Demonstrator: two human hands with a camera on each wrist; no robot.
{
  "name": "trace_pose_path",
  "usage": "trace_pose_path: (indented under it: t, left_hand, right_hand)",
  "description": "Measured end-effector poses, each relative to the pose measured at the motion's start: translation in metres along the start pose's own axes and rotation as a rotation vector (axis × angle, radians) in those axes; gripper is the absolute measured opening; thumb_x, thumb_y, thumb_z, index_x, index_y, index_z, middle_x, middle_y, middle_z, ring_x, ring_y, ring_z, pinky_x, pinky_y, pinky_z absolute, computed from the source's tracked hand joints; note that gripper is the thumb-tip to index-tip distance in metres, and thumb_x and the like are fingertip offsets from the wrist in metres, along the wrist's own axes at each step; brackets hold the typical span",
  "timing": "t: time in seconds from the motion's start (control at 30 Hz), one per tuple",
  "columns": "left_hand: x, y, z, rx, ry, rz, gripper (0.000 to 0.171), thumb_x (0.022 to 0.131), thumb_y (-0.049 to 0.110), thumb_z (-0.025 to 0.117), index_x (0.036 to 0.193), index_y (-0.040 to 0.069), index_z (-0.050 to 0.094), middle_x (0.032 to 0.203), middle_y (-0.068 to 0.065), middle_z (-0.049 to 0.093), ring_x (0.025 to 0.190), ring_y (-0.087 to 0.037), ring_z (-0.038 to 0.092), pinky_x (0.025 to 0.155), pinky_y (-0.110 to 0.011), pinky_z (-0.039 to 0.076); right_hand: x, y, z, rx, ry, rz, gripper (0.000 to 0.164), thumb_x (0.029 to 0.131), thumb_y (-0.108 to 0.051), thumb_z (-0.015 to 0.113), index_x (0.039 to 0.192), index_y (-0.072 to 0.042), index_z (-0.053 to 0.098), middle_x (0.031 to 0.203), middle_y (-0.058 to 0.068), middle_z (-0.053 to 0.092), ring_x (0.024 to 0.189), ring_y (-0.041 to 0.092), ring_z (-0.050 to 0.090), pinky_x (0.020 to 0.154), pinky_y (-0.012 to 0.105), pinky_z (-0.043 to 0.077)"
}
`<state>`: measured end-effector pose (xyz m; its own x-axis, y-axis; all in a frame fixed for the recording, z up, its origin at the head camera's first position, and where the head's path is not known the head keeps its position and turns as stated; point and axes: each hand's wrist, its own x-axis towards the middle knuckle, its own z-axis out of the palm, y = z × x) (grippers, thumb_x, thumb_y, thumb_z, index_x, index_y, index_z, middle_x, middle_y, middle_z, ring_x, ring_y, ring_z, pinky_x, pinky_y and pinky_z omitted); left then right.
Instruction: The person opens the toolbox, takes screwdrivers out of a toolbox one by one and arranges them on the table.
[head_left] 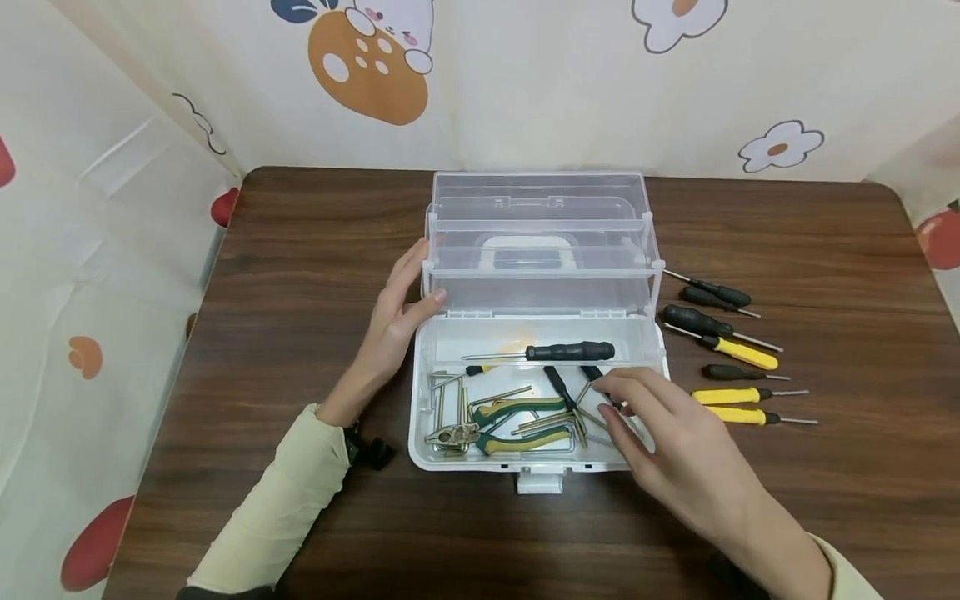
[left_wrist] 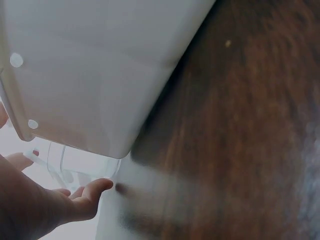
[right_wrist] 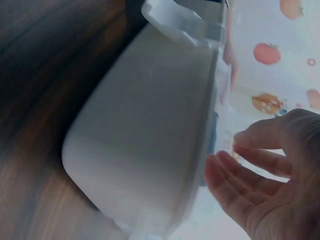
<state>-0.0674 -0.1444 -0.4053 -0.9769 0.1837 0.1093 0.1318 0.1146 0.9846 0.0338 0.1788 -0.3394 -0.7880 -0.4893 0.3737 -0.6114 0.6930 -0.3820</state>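
Observation:
A white toolbox [head_left: 540,458] stands on the table with its clear lid [head_left: 540,292] tipped back. My left hand [head_left: 393,321] rests along the lid's left side, fingers extended and thumb at the lid's lower corner. Over the box's right end is my right hand [head_left: 675,433], its thumb and fingers apart; in the right wrist view nothing shows between the fingers [right_wrist: 225,180]. Close to its fingertips is a black-handled tool [head_left: 592,372], partly covered. Inside lie green-and-yellow pliers [head_left: 525,442], several hex keys [head_left: 498,396] and a black screwdriver [head_left: 570,352] across the back.
Right of the box, several screwdrivers lie loose on the brown wooden table [head_left: 315,250], among them a black one [head_left: 690,318] and a yellow one [head_left: 731,395]. A white latch [head_left: 540,482] juts from the box's front. A printed curtain [head_left: 540,83] hangs behind the table.

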Motion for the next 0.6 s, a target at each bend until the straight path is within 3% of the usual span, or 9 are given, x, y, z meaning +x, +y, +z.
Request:
trace_pose_path:
  t: [0.1, 0.23, 0.33, 0.47, 0.6]
  left_hand:
    - [0.0, 0.0, 0.0, -0.006, -0.003, -0.005, 0.066, 0.104, 0.02, 0.056, 0.165, 0.024, 0.032, 0.173, 0.005, 0.019, 0.157, -0.014, 0.025, 0.104, -0.028, 0.051]
    - [0.0, 0.0, -0.002, -0.003, -0.003, -0.009, 0.066, 0.104, 0.02, 0.055, 0.165, 0.023, 0.032, 0.173, 0.005, 0.019, 0.157, -0.015, 0.025, 0.104, -0.03, 0.051]
    - [0.0, 0.001, -0.002, 0.002, -0.003, -0.009, 0.066, 0.104, 0.02, 0.055, 0.165, 0.023, 0.032, 0.174, 0.005, 0.019, 0.158, -0.015, 0.024, 0.105, -0.033, 0.051]
    - [0.0, 0.0, -0.002, 0.002, -0.005, -0.007, 0.066, 0.104, 0.02, 0.055, 0.165, 0.022, 0.032, 0.173, 0.005, 0.019, 0.158, -0.015, 0.025, 0.105, -0.032, 0.051]
    - [0.001, -0.001, -0.001, -0.009, -0.01, -0.003, 0.065, 0.104, 0.019, 0.055, 0.165, 0.022, 0.032, 0.173, 0.005, 0.019, 0.158, -0.014, 0.025, 0.104, -0.027, 0.05]
  right_hand:
    - [0.002, 0.002, 0.007, -0.006, -0.078, -0.002, 0.047, 0.111, -0.043, 0.039, 0.116, -0.009, 0.071, 0.113, 0.001, 0.072, 0.093, 0.013, 0.072, 0.073, 0.03, 0.059]
    - [0.009, 0.004, 0.016, -0.004, -0.164, -0.007, 0.028, 0.103, -0.026, 0.067, 0.124, -0.007, 0.069, 0.117, 0.004, 0.073, 0.102, 0.018, 0.074, 0.078, 0.037, 0.062]
    - [0.015, 0.005, 0.023, -0.009, -0.245, -0.002, 0.043, 0.091, -0.008, 0.079, 0.132, -0.005, 0.067, 0.122, 0.008, 0.073, 0.108, 0.023, 0.074, 0.083, 0.041, 0.063]
    - [0.022, 0.004, 0.03, -0.066, -0.365, -0.012, 0.052, 0.091, -0.005, 0.078, 0.141, -0.005, 0.063, 0.13, 0.013, 0.071, 0.115, 0.029, 0.071, 0.085, 0.043, 0.063]
    - [0.028, 0.003, 0.036, -0.157, -0.466, -0.007, 0.062, 0.089, -0.003, 0.078, 0.147, -0.008, 0.057, 0.133, 0.015, 0.069, 0.116, 0.034, 0.07, 0.073, 0.042, 0.063]
